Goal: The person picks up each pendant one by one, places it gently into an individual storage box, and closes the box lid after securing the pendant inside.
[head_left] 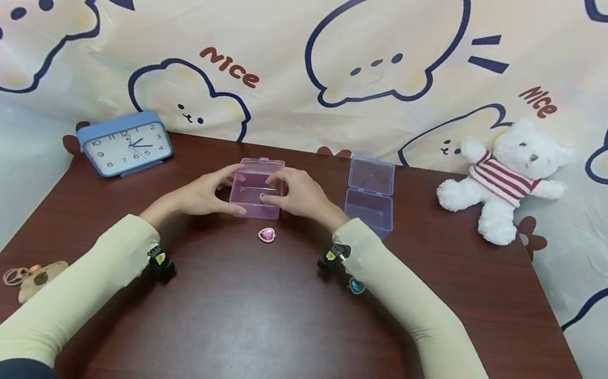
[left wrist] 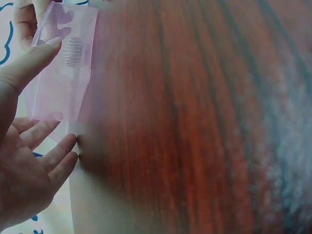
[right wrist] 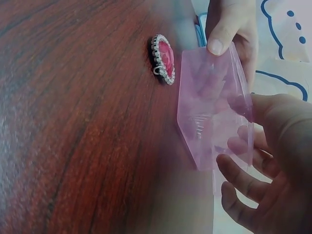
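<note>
A pink see-through box (head_left: 255, 210) stands with its lid (head_left: 262, 166) raised at the back. My left hand (head_left: 211, 194) holds its left end, the thumb at the front corner and fingers behind. My right hand (head_left: 303, 194) is at the right end; in the right wrist view its thumb (right wrist: 239, 105) reaches over the rim and shows through the pink wall, with other fingers (right wrist: 239, 178) at the end wall. In front of the box lies a pink heart-shaped gem (head_left: 267, 235) with a pale beaded edge. A teal gem (head_left: 356, 286) lies below my right wrist.
A purple see-through box (head_left: 369, 209) with its lid up stands to the right. A blue clock (head_left: 125, 143) is at the back left, a white teddy bear (head_left: 508, 181) at the back right. A brown plush keyring (head_left: 39, 281) lies partly behind my left sleeve.
</note>
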`<control>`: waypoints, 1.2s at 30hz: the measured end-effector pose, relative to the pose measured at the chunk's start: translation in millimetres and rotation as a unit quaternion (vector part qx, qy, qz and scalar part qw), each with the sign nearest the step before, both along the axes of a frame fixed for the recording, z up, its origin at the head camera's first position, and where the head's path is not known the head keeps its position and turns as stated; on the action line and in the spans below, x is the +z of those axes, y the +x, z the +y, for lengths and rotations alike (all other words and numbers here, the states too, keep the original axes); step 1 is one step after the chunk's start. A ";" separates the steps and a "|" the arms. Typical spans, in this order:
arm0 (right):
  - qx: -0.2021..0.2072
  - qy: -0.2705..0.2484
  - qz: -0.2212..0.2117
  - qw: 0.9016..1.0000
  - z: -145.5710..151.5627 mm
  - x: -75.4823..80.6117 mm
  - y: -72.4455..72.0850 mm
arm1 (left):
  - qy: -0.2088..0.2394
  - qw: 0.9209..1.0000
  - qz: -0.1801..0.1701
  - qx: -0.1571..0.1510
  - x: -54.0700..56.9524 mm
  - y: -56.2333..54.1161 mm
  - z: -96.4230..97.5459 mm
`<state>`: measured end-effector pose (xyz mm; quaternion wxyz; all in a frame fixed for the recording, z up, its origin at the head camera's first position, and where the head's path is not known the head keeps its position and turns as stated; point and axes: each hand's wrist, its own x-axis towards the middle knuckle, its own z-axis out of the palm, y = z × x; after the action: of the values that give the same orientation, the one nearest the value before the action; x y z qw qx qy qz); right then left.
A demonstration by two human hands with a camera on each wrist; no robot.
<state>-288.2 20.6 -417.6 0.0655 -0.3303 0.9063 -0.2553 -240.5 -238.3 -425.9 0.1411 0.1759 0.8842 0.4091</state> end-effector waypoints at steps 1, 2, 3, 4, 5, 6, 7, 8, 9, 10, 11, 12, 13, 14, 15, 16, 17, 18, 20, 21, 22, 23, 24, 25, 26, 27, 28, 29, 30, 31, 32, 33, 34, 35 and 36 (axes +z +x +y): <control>-0.002 0.000 0.000 1.000 0.1 0.4 0.1 | 0.001 1.000 -0.002 0.000 0.6 0.1 0.0; 0.000 0.000 0.002 1.000 0.2 0.8 0.3 | 0.002 1.000 -0.004 0.001 1.1 0.3 0.0; 0.001 0.000 0.004 1.000 0.3 1.1 0.5 | 0.002 1.000 -0.006 0.000 1.5 0.4 0.0; 0.002 -0.001 0.007 1.000 0.4 1.5 0.9 | 0.003 1.000 -0.008 0.000 1.8 0.5 0.0; 0.005 -0.004 0.010 1.000 0.6 1.7 1.3 | 0.003 1.000 -0.009 0.000 2.1 0.7 0.0; 0.006 -0.007 0.013 1.000 0.9 2.0 1.9 | 0.002 1.000 -0.010 0.001 2.1 0.8 0.1; 0.008 -0.010 0.018 1.000 0.7 2.5 2.2 | 0.001 1.000 -0.011 0.001 2.5 0.8 -0.3; 0.010 -0.015 0.023 1.000 0.7 3.3 2.8 | 0.000 1.000 -0.011 0.003 2.7 0.8 -1.0; 0.011 -0.018 0.029 0.999 0.8 4.3 3.9 | -0.002 1.000 -0.011 0.004 2.7 0.8 -1.6; 0.014 -0.022 0.036 0.999 1.0 5.7 5.2 | -0.003 1.000 -0.009 0.006 2.6 0.8 -2.1; 0.015 -0.026 0.042 0.999 1.4 7.5 7.0 | -0.005 1.000 -0.008 0.008 2.4 0.8 -2.4; 0.016 -0.028 0.047 0.998 2.3 9.9 9.9 | -0.005 1.000 -0.006 0.009 1.9 0.7 -2.4; 0.014 -0.030 0.052 0.998 3.7 12.4 13.3 | -0.006 1.000 -0.004 0.008 1.5 0.5 -1.9; 0.010 -0.028 0.057 0.998 5.3 15.2 17.5 | -0.005 1.000 -0.003 0.007 0.9 0.2 -1.3; 0.005 -0.025 0.062 0.998 6.9 18.0 22.3 | -0.004 1.000 -0.001 0.006 0.3 -0.1 -0.6; -0.001 -0.021 0.066 0.998 8.7 20.8 27.5 | -0.002 1.000 0.001 0.004 -0.2 -0.4 0.3; -0.007 -0.015 0.068 0.998 10.6 23.2 33.0 | -0.001 1.000 0.003 0.003 -0.7 -0.6 1.2; -0.012 -0.006 0.068 0.998 12.5 25.3 39.0 | -0.002 1.000 0.005 0.003 -1.1 -0.7 1.8; -0.013 0.018 0.063 0.998 15.0 27.8 49.7 | -0.003 1.000 0.010 0.004 -1.5 -0.6 2.0; -0.008 0.030 0.057 0.998 15.8 28.3 54.8 | -0.004 1.000 0.012 0.006 -1.5 -0.2 1.5; -0.002 0.046 0.053 0.998 17.0 28.0 59.5 | -0.005 1.000 0.013 0.007 -1.4 -0.2 1.8; 0.005 0.063 0.046 0.997 17.9 27.2 63.8 | -0.006 1.000 0.014 0.007 -1.2 -0.2 1.9; 0.011 0.079 0.043 0.996 18.4 25.8 67.6 | -0.007 1.000 0.015 0.007 -0.9 -0.1 1.9; 0.017 0.095 0.043 0.994 18.5 23.8 71.0 | -0.007 1.000 0.015 0.006 -0.6 -0.2 1.8; 0.021 0.110 0.044 0.993 18.5 21.2 73.9 | -0.006 1.000 0.014 0.007 -0.2 -0.3 1.8; 0.025 0.122 0.045 0.991 18.1 18.5 76.5 | -0.005 1.000 0.013 0.006 0.0 -0.4 1.7; 0.027 0.134 0.049 0.989 17.4 15.6 78.8 | -0.005 1.000 0.013 0.005 0.2 -0.4 1.6; 0.028 0.142 0.053 0.988 16.7 12.7 80.7 | -0.006 1.000 0.013 0.005 0.2 -0.5 1.5; 0.029 0.148 0.058 0.987 15.9 9.8 82.2 | -0.006 1.000 0.013 0.004 0.2 -0.5 1.4; 0.031 0.152 0.061 0.986 15.0 6.9 83.5 | -0.006 1.000 0.013 0.005 0.0 -0.4 1.4; 0.032 0.154 0.064 0.986 14.1 4.2 84.4 | -0.006 1.000 0.014 0.004 -0.3 -0.3 1.4; 0.032 0.153 0.066 0.985 13.3 1.9 85.3 | -0.005 1.000 0.014 0.006 -0.7 -0.2 1.7; 0.030 0.154 0.070 0.985 12.8 -0.4 85.8 | -0.005 1.000 0.014 0.006 -1.3 -0.1 2.2; 0.028 0.153 0.071 0.985 12.7 -2.4 86.1 | -0.003 1.000 0.013 0.005 -2.0 -0.1 2.9; 0.027 0.152 0.072 0.985 12.8 -4.3 86.1 | -0.001 1.000 0.011 0.004 -2.8 -0.2 3.8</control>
<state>-202.1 33.4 -421.9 0.0560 -0.3581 0.9278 -0.0883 -240.7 -234.5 -428.8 0.1298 0.1765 0.8867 0.4072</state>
